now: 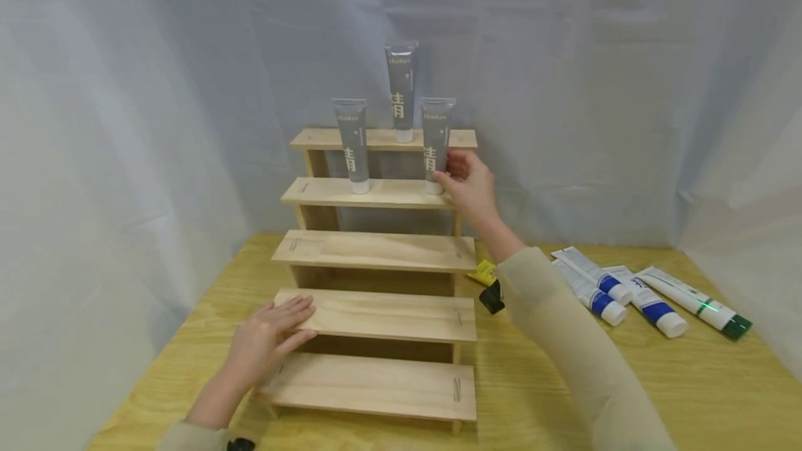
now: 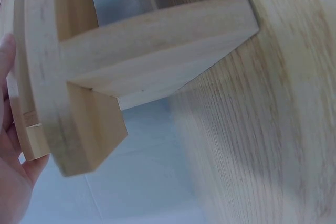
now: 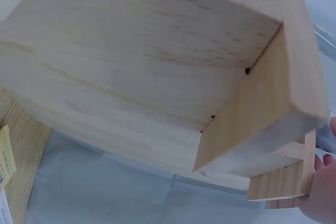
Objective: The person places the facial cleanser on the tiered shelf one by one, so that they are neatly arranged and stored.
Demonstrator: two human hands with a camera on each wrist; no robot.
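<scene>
A stepped wooden rack (image 1: 382,315) stands on the table. My right hand (image 1: 473,183) pinches a grey squeeze tube (image 1: 436,134) near its white cap, thumb across the front. That tube is upright, cap down, at the right end of the second tier from the top. A matching grey tube (image 1: 352,141) stands left on the same tier, and another grey tube (image 1: 402,85) on the top tier. My left hand (image 1: 263,336) rests on the left end of a lower tier with fingers fairly straight. In the left wrist view, the left hand (image 2: 13,182) touches the wooden edge.
Right of the rack lie several white tubes with blue caps (image 1: 658,305) and a white tube with a green cap (image 1: 695,298). A yellow tube with a black cap (image 1: 484,272) is partly hidden by the right sleeve. A pale sheet (image 1: 583,124) hangs behind the table.
</scene>
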